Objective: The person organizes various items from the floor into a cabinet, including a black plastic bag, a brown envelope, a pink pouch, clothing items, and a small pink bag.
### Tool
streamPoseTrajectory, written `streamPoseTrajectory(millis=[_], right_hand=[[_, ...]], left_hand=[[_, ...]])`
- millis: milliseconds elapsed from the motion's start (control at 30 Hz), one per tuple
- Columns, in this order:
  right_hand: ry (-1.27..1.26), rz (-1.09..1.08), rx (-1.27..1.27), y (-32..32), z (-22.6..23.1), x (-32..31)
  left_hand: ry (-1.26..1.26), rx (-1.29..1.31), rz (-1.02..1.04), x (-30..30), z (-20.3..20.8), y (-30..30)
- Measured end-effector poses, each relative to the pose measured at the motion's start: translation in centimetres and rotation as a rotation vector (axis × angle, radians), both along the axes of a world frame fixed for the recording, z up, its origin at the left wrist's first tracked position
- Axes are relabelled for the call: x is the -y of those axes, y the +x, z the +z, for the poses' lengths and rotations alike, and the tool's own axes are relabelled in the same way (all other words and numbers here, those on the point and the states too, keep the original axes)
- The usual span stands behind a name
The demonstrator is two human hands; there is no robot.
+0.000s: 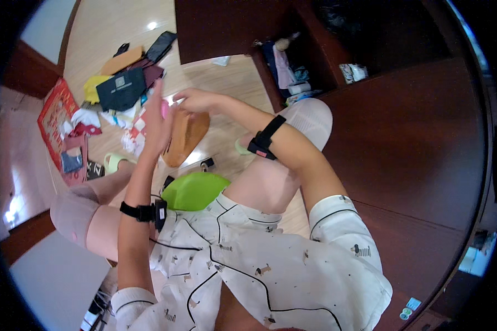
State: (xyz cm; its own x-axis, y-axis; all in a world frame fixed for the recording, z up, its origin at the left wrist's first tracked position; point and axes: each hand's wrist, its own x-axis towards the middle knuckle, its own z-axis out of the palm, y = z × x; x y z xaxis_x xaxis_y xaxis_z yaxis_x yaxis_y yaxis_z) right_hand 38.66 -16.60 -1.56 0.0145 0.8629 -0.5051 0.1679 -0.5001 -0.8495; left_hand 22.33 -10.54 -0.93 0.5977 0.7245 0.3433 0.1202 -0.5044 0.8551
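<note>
My left hand (159, 126) is raised edge-on with its fingers pointing up. A small bright pink thing (165, 108) shows at its inner side and seems held there; its kind is mostly hidden. Just to the right, my right hand (200, 101) reaches across with its fingers bent and apart, nothing visible in them. Below both hands lies a tan-brown bag (186, 139) on the floor. Red-and-white checked cloth (138, 128) lies left of my left hand. A dark bag with a pale print (121, 89) tops a pile beyond it.
The pile also has a yellow bag (93, 90), an orange one (122, 59) and a black pouch (161, 46). A red printed bag (58, 118) stands at far left. A dark wood cabinet (392, 138) with filled cubbies fills the right. A green stool seat (195, 191) is between my legs.
</note>
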Motion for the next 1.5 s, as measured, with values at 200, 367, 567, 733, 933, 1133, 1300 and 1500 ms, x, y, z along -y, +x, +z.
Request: streamPoseTrajectory(millis=[200, 367, 567, 733, 933, 1133, 1300, 1500], right_hand=[[0.124, -0.324, -0.284, 1.4, 4.7, -0.1], [0.161, -0.532, -0.114, 5.5, 1.5, 0.4], [-0.034, -0.159, 0.236, 4.6, -5.0, 0.4], [-0.151, -0.035, 0.348, 4.6, -13.3, 0.3], [-0.144, -0.125, 0.475, 1.2, -21.2, 0.0], [-0.584, -0.304, 0.6, -2.5, -20.6, -3.9], [-0.736, -0.343, 0.459, -5.0, -20.9, -5.8], [-0.542, -0.374, 0.288, 2.7, -28.1, 0.4]], left_hand=[[-0.073, -0.43, -0.367, -3.3, -3.7, -1.7], [-0.457, -0.404, -0.273, -6.8, -6.6, -2.8], [-0.677, -0.497, -0.102, -9.1, -9.7, -7.7], [-0.984, -0.561, 0.105, -10.6, -15.9, -11.5], [-1.279, -0.521, 0.27, -9.1, -19.6, -12.7], [-1.407, -0.576, 0.248, -7.4, -21.1, -12.6], [-1.406, -0.523, 0.276, -7.7, -21.3, -14.6], [-1.347, -0.477, 0.209, -6.5, -22.0, -9.7]])
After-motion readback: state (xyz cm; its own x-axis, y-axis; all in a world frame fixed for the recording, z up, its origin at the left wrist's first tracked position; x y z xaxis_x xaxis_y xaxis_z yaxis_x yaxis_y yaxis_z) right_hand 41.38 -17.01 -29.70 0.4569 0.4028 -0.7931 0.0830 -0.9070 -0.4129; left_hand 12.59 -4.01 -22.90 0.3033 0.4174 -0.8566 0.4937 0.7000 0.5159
